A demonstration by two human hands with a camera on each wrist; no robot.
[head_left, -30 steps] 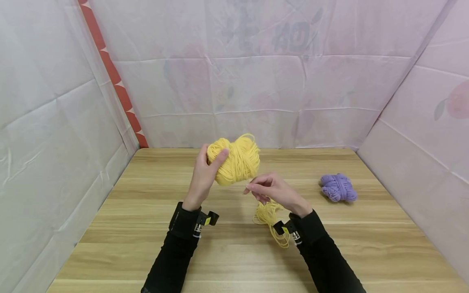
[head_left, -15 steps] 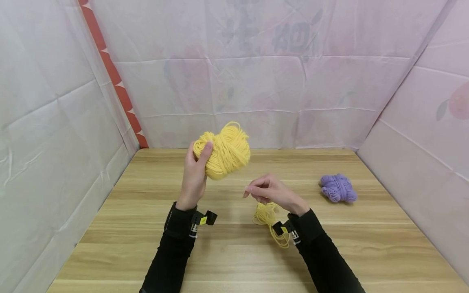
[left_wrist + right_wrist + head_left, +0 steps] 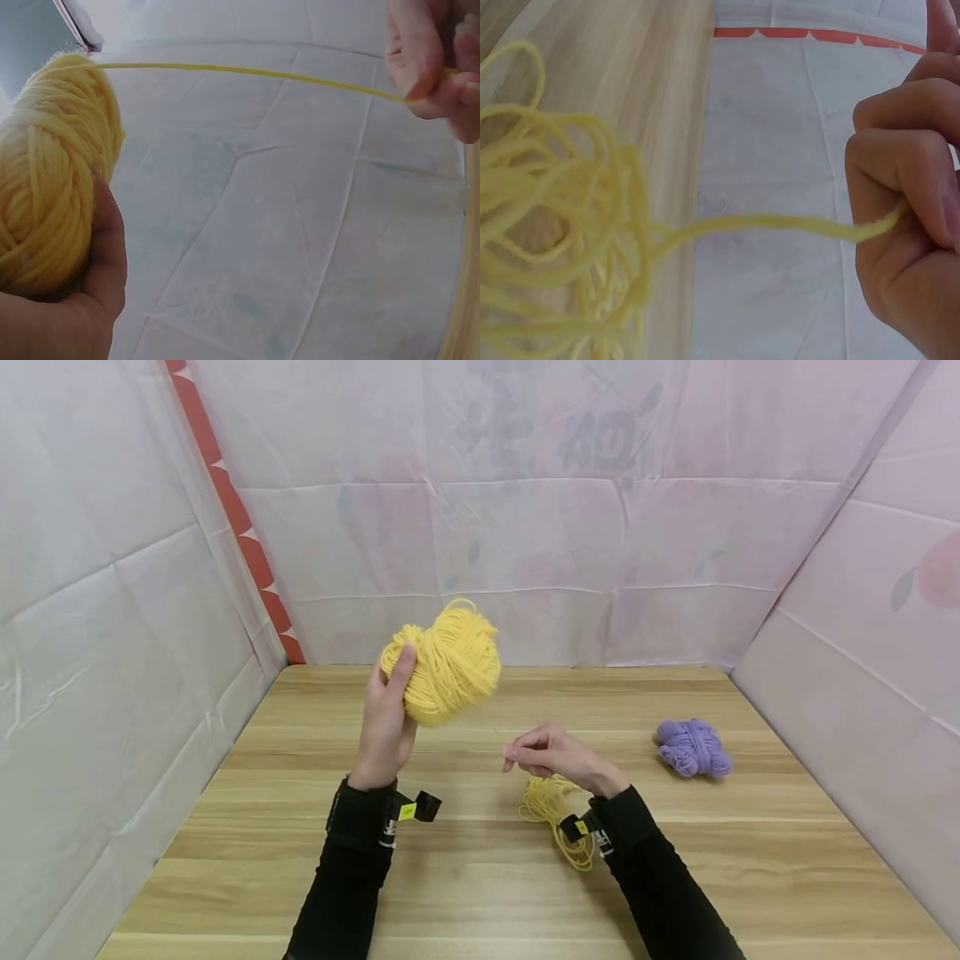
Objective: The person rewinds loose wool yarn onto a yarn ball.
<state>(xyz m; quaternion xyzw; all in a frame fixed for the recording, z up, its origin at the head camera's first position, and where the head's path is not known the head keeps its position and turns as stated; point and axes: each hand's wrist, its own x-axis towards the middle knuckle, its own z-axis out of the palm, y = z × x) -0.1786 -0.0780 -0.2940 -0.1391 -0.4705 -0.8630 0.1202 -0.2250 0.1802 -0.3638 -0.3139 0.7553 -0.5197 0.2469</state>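
My left hand [image 3: 386, 727] grips a thick ball of yellow yarn [image 3: 453, 664] by its left side, held up above the table, thumb across the front. Lower and to the right, my right hand [image 3: 562, 756] pinches a yellow strand [image 3: 247, 73] between thumb and fingers. In the left wrist view that strand runs taut from the top of the ball to the pinch. On its other side the strand leads down to a loose heap of yellow yarn [image 3: 562, 195], lying on the table below my right hand, partly hidden by that hand and wrist in the head view.
A small bundle of purple yarn [image 3: 693, 748], wrapped round its middle, lies at the right of the wooden table [image 3: 285, 827]. White sheets [image 3: 525, 527] stand as walls at the back and both sides. Each wrist carries a small camera.
My left hand has carried the yellow ball left and slightly up, away from the right hand, widening the gap between them. The right hand stays almost in place, still pinching the strand.
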